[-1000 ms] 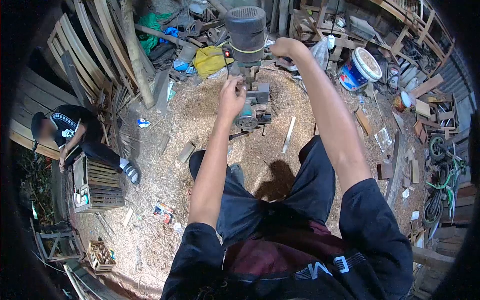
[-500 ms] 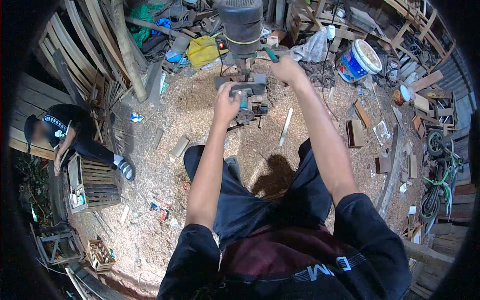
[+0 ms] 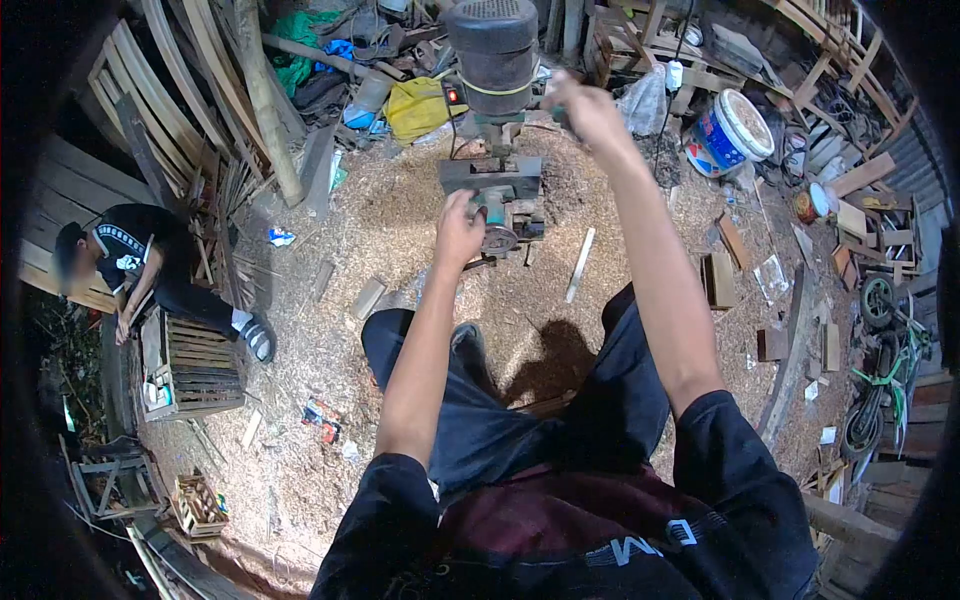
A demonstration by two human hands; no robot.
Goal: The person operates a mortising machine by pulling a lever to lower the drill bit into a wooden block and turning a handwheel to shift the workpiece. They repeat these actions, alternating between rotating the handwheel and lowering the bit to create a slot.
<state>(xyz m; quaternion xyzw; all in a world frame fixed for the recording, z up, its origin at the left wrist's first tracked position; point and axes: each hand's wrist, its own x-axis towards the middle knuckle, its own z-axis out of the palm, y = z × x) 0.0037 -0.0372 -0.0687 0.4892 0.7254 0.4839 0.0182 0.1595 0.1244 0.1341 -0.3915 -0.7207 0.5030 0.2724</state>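
A drill press with a dark round motor housing (image 3: 492,50) stands ahead of me. Below its head lies a dark rectangular block (image 3: 510,180), just behind a teal vise (image 3: 494,212) with a round handwheel. My left hand (image 3: 460,232) is at the block's near left edge, beside the vise, its fingers curled; what they grip is hidden. My right hand (image 3: 592,112), smeared by motion, is closed round the press's green-gripped lever (image 3: 560,116), right of the motor.
Wood shavings cover the ground (image 3: 400,240), with a pale stick (image 3: 580,265) on them. At left a person (image 3: 150,260) sits beside a slatted crate (image 3: 205,360). A paint bucket (image 3: 728,135), wood offcuts and a small green motorbike (image 3: 885,370) are on the right.
My right hand has moved up and slightly right with the lever. My left hand has slid from the block's top to its near edge. The seated person's hands have shifted slightly.
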